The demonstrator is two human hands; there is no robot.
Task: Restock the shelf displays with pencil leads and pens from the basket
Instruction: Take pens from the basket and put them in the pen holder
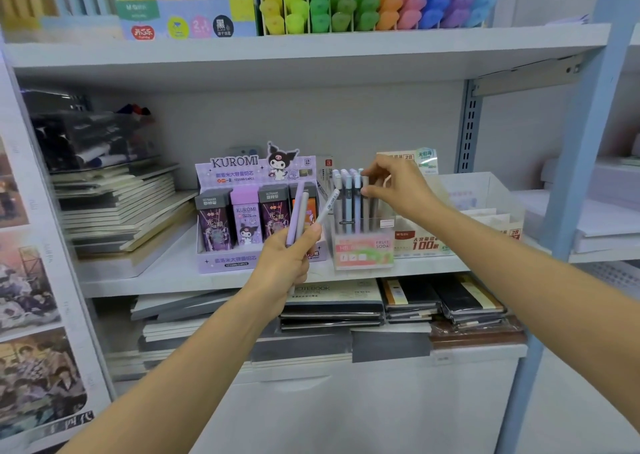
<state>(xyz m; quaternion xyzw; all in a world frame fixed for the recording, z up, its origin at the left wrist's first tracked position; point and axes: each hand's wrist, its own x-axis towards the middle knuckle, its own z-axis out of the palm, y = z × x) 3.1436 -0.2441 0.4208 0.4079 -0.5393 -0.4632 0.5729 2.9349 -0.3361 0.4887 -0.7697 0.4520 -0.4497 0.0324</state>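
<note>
Pens [300,213] near-upright in left hand [285,263] grip — right hand [398,187] pinch on vertical grey pen [366,208]

white shelf boards [311,55] | grey back panel [311,118] | slotted upright [468,124] | posters [31,367] left

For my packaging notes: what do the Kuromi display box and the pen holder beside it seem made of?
Kuromi display box: probably printed cardboard, matte; flat folded panels, cut-out header. Pen holder: likely clear hard plastic; pens show through its walls.
</note>
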